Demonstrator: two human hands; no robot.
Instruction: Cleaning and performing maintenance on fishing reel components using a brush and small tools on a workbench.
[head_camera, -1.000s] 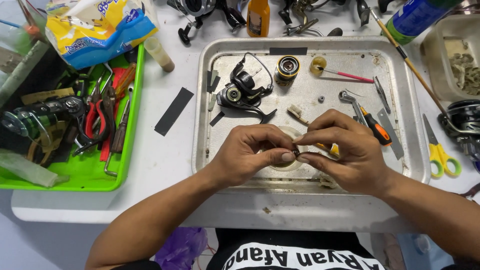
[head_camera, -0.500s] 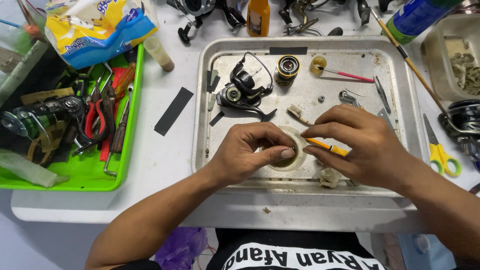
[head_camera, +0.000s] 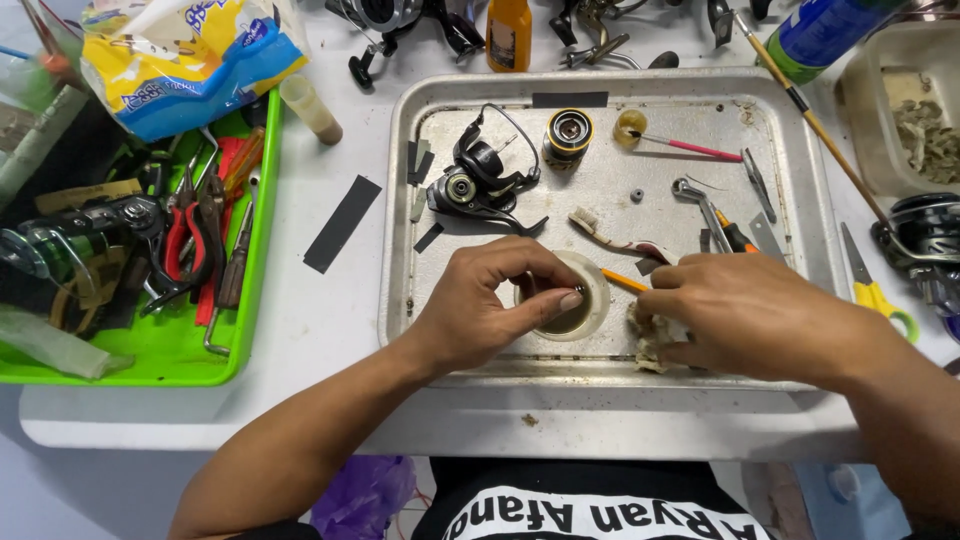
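My left hand (head_camera: 490, 300) pinches a small metal part between thumb and fingers, right over a small white round cup (head_camera: 592, 305) near the front of the metal tray (head_camera: 400, 200). My right hand (head_camera: 745, 315) rests palm down on a dirty rag (head_camera: 645, 340) at the cup's right and holds a thin orange stick (head_camera: 625, 281). A black fishing reel body (head_camera: 480, 180) lies behind my left hand. A reel spool (head_camera: 569, 133) stands further back. An old toothbrush (head_camera: 615, 237) lies between the reel and my right hand.
A green tray (head_camera: 255, 300) at the left holds pliers and several tools. A black strip (head_camera: 342, 223) lies on the white table between the trays. Yellow scissors (head_camera: 875, 290), another reel (head_camera: 925, 235) and a plastic tub (head_camera: 905, 110) are at the right. A bottle (head_camera: 509, 32) stands behind.
My hands were joined over the cup; they have come apart. My right hand has moved right and down onto the rag. My left hand stays above the cup.
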